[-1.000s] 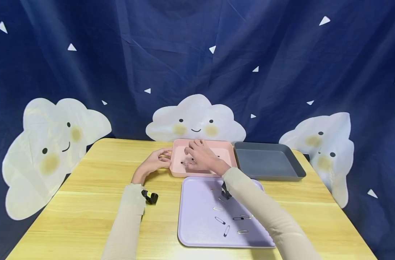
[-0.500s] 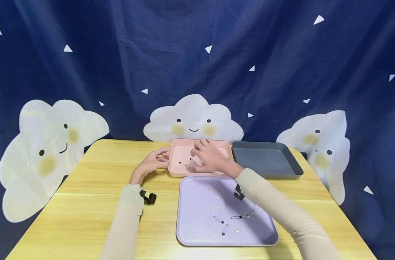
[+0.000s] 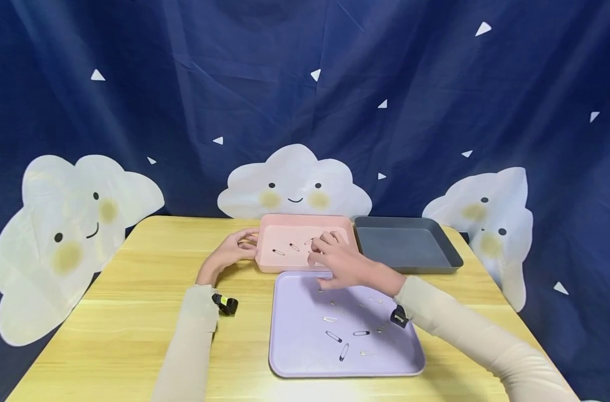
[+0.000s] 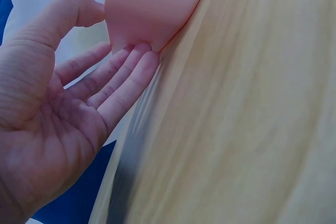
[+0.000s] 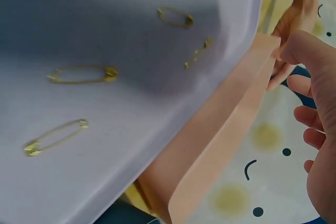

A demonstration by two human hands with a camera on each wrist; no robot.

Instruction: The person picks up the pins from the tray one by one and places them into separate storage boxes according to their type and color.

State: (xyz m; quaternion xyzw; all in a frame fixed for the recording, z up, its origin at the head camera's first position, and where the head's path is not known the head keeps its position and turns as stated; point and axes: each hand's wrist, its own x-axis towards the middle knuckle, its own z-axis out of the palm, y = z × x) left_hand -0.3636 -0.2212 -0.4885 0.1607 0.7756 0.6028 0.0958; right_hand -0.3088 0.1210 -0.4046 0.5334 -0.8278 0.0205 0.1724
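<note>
My left hand [image 3: 228, 252] touches the left side of the pink tray [image 3: 277, 231]; in the left wrist view its fingers [image 4: 123, 85] lie against the tray's wall and its thumb meets the rim. Above the pink tray's front edge hovers my right hand [image 3: 346, 265], fingers loosely bent, with nothing visible in them. Several dark safety pins [image 3: 294, 247] lie inside the pink tray, some partly behind the right hand. The lavender tray [image 3: 297, 349] in front bears more pins, both dark safety pins [image 3: 344, 352] and gold safety pins [image 5: 109, 74].
A dark grey tray [image 3: 405, 245] stands to the right of the pink one, close beside it. All three sit on a wooden table [image 3: 134, 312]. Behind the table hangs a blue curtain [image 3: 264, 84] with white clouds.
My right hand has drawn back to the right and toward me, from over the pink tray's middle to its front edge, uncovering pins there. The left hand stays at the tray's side.
</note>
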